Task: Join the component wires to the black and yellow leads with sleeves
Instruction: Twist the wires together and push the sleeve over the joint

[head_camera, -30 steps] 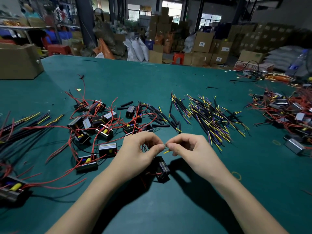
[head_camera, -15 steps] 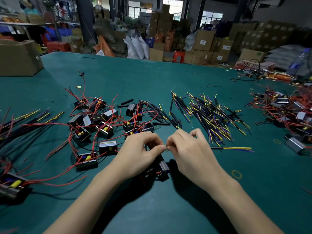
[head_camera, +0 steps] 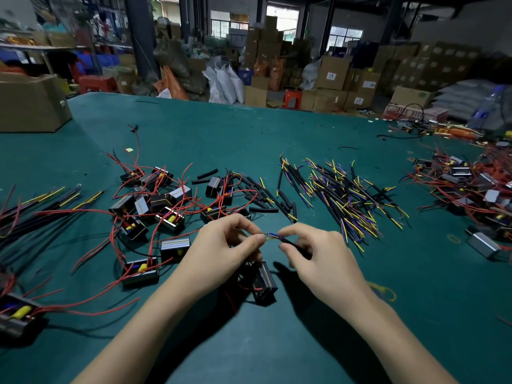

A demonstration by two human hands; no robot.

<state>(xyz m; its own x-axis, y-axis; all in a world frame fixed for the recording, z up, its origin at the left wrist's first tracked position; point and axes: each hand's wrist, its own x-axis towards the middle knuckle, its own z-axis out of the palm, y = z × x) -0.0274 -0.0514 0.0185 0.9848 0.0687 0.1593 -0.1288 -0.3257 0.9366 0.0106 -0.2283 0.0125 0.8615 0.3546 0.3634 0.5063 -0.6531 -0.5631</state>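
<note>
Lead (head_camera: 291, 242) pinched in right hand (head_camera: 324, 261), component wire (head_camera: 264, 236) pinched in left hand (head_camera: 221, 250); tips held touching so they can be twisted together.

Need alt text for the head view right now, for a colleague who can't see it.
Left hand and right hand pinch thin wire ends together above a green table, a black component below them. A pile of black and yellow leads lies behind.

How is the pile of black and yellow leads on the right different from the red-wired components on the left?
The leads are loose, thin, straight strands in black, yellow and blue; the components are boxy blocks trailing curly red wires. The leads lie bunched in one dense heap; the components are spread apart with wires tangled between them. Both rest on the green table.
</note>
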